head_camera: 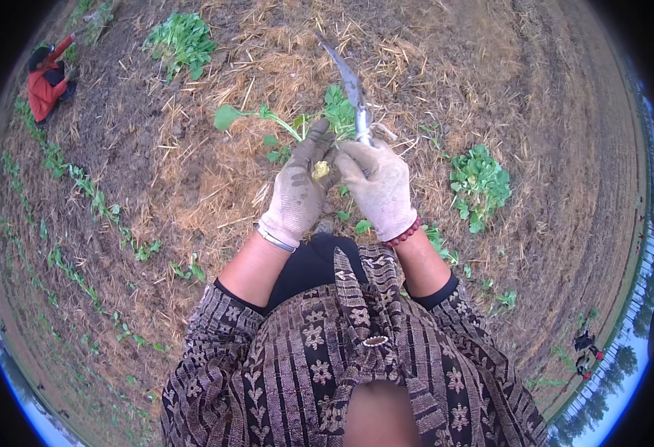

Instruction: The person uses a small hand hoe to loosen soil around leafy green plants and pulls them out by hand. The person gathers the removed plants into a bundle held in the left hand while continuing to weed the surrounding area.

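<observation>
A white knit glove with dirty fingers covers my left hand (299, 181). It grips a leafy green plant (282, 120), whose leaves spread past the fingertips. A pale yellow lump (320, 170), perhaps the stem's base, shows between the fingers and palm. Close beside it, my gloved right hand (376, 179) is closed around a sickle (352, 84). The muddy, curved blade points away from me, up and to the left, and a pale cord is tied near its lower end. More green leaves (339, 109) lie just behind the hands; whether they belong to the held plant I cannot tell.
Piles of cut greens lie at the upper left (182, 43) and at the right (480, 184). Rows of small plants (97, 201) run along the left over straw-strewn soil (220, 184). A person in red (47, 86) crouches at the far left; another person (585, 352) is at lower right.
</observation>
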Demonstrator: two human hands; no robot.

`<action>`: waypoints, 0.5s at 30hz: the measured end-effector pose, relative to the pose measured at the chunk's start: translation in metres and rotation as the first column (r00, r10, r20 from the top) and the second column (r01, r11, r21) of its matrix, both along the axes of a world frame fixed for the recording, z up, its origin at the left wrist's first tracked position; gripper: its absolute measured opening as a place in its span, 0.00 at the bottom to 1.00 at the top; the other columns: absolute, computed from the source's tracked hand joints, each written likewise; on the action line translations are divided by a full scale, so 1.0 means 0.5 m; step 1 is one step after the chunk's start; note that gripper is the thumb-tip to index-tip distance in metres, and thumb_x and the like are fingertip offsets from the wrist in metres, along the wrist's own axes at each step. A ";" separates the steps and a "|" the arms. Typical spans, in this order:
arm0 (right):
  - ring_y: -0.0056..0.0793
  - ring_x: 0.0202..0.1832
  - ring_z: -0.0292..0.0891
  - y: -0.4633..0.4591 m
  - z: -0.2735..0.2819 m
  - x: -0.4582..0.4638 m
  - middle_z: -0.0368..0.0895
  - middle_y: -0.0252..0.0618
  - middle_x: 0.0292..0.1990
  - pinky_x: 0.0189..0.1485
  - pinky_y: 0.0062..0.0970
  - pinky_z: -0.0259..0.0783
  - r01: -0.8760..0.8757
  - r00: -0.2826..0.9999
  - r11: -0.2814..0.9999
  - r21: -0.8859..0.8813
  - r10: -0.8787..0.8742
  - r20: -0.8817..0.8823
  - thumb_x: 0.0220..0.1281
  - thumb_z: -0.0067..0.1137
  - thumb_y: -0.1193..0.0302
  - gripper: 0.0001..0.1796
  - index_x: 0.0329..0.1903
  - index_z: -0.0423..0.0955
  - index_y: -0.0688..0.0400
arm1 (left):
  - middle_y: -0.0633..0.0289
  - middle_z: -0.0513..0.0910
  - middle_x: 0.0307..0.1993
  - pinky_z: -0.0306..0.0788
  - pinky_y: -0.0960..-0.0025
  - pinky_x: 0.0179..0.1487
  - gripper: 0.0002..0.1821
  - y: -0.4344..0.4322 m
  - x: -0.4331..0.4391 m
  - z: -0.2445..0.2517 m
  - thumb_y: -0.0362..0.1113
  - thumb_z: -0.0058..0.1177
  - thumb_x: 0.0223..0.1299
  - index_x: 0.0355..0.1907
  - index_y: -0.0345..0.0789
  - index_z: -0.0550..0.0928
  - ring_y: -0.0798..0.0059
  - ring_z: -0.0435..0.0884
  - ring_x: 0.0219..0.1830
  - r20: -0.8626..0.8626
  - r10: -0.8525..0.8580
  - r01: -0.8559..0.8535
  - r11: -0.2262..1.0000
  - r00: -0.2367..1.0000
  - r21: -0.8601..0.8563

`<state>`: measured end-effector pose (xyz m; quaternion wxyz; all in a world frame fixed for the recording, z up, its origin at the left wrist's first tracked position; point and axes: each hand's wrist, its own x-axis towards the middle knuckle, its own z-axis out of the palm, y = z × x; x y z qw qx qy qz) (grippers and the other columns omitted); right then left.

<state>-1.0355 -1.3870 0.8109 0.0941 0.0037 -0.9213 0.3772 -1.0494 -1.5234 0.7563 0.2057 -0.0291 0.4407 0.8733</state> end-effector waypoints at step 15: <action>0.49 0.35 0.78 -0.027 -0.025 0.066 0.79 0.50 0.30 0.40 0.44 0.73 -0.151 0.977 0.988 0.008 0.149 0.151 0.59 0.58 0.64 0.09 0.34 0.81 0.54 | 0.52 0.74 0.60 0.72 0.71 0.57 0.33 0.028 0.038 -0.039 0.28 0.41 0.69 0.75 0.32 0.52 0.72 0.76 0.54 -0.118 0.070 -0.076 0.996 0.990 -0.044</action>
